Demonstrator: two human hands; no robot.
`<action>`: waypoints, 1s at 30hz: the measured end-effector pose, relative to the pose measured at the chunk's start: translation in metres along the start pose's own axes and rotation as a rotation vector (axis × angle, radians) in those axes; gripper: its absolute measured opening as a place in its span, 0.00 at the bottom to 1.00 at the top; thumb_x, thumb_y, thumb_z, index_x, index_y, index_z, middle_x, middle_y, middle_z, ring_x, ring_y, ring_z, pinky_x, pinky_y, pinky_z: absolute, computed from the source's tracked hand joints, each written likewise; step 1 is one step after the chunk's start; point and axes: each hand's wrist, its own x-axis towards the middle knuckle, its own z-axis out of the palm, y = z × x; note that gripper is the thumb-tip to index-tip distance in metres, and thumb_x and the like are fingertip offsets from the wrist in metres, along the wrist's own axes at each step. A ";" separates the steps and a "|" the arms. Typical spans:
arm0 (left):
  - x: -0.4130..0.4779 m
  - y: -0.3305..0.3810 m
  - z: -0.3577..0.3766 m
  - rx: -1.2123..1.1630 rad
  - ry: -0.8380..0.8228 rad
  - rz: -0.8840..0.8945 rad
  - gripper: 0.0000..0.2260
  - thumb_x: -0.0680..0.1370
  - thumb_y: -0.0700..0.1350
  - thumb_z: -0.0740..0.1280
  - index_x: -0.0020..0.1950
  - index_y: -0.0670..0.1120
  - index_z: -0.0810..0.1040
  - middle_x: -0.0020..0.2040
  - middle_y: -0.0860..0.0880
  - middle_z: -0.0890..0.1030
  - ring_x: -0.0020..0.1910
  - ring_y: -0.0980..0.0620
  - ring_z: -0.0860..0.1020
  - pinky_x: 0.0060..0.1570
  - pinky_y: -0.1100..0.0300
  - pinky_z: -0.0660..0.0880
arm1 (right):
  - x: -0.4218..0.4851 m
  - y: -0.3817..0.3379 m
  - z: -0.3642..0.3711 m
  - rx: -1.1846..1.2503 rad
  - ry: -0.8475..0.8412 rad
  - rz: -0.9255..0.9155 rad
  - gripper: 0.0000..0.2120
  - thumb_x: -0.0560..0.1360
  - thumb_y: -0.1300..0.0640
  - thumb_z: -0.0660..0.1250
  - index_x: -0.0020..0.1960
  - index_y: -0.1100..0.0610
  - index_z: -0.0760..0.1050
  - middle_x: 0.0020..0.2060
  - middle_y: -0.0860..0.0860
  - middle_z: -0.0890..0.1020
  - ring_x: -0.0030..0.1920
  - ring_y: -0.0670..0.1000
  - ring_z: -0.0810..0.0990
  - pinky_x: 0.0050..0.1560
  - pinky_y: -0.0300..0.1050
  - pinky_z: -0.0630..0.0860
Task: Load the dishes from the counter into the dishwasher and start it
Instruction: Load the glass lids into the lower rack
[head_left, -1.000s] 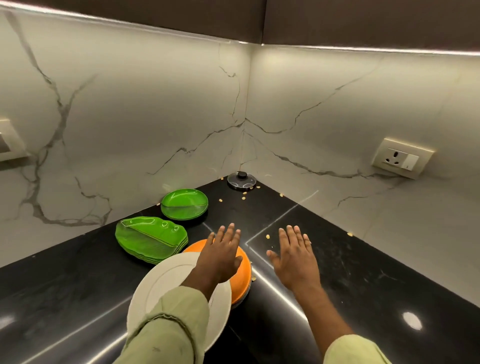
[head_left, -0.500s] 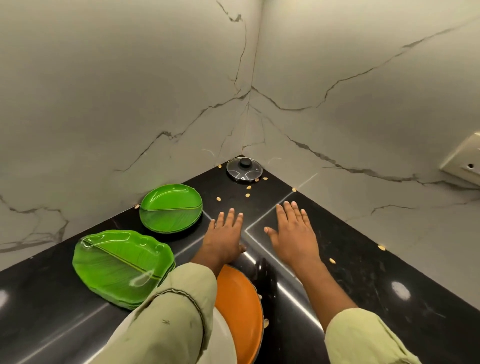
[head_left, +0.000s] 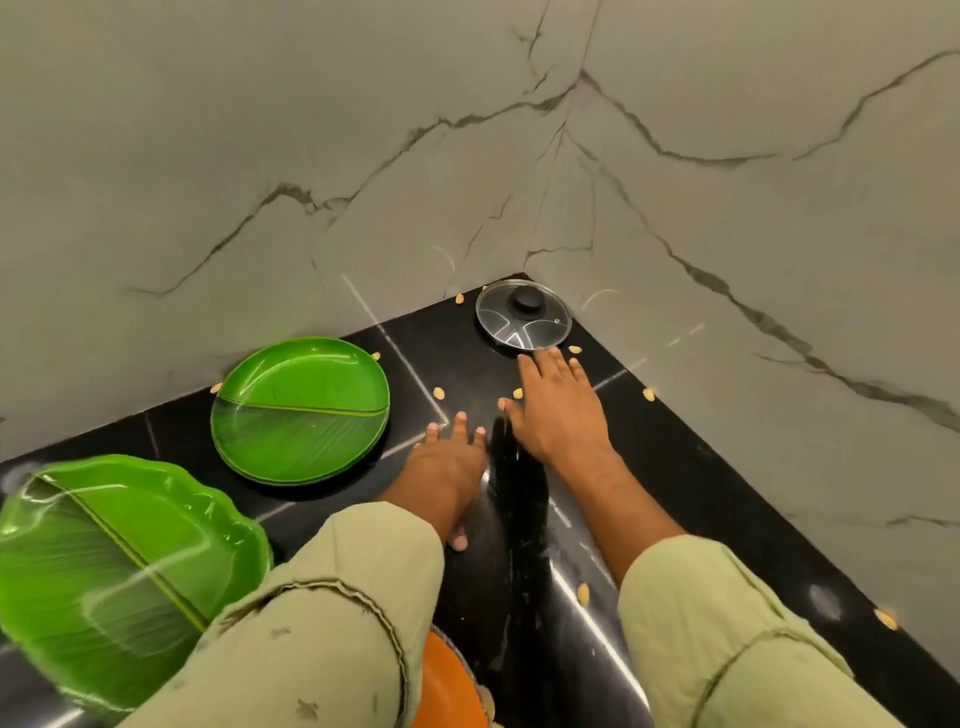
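Table (head_left: 701, 493): all dishes remain on it, none loaded. Leaf tray (head_left: 104, 571) lies at 8 o'clock of the hands and the green plate (head_left: 301, 410) at 10 o'clock, both untouched. Right hand (head_left: 558, 415), open with straight fingers, has advanced into the corner. Its fingertips now reach the near rim of the lid (head_left: 522, 319) at 12 o'clock. Left hand (head_left: 447, 467), open, trails beside it. Judgement: lid pickup is next.

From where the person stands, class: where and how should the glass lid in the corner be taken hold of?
Probably best to pinch the black knob from above. The glass lid lies flat, knob up, rim on the counter; walls close its far sides, so reach in from the front.
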 end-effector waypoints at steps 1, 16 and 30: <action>0.004 0.006 -0.003 -0.045 -0.011 -0.026 0.48 0.76 0.40 0.73 0.81 0.45 0.38 0.80 0.45 0.34 0.78 0.34 0.41 0.76 0.40 0.50 | 0.014 0.003 0.003 -0.017 -0.016 -0.010 0.29 0.80 0.45 0.61 0.75 0.58 0.62 0.74 0.57 0.65 0.76 0.57 0.59 0.76 0.54 0.55; 0.022 0.022 -0.014 -0.067 -0.083 -0.122 0.50 0.76 0.35 0.71 0.79 0.46 0.32 0.77 0.48 0.27 0.75 0.27 0.39 0.73 0.37 0.53 | 0.117 0.010 0.028 -0.248 0.085 0.012 0.23 0.74 0.53 0.72 0.65 0.59 0.70 0.60 0.58 0.74 0.56 0.60 0.79 0.48 0.52 0.75; 0.024 0.023 -0.019 -0.104 -0.113 -0.129 0.52 0.75 0.37 0.72 0.79 0.46 0.31 0.76 0.46 0.26 0.75 0.26 0.37 0.74 0.36 0.50 | 0.124 0.020 0.002 -0.531 0.043 -0.288 0.17 0.81 0.60 0.59 0.69 0.53 0.66 0.77 0.63 0.53 0.41 0.58 0.80 0.32 0.49 0.72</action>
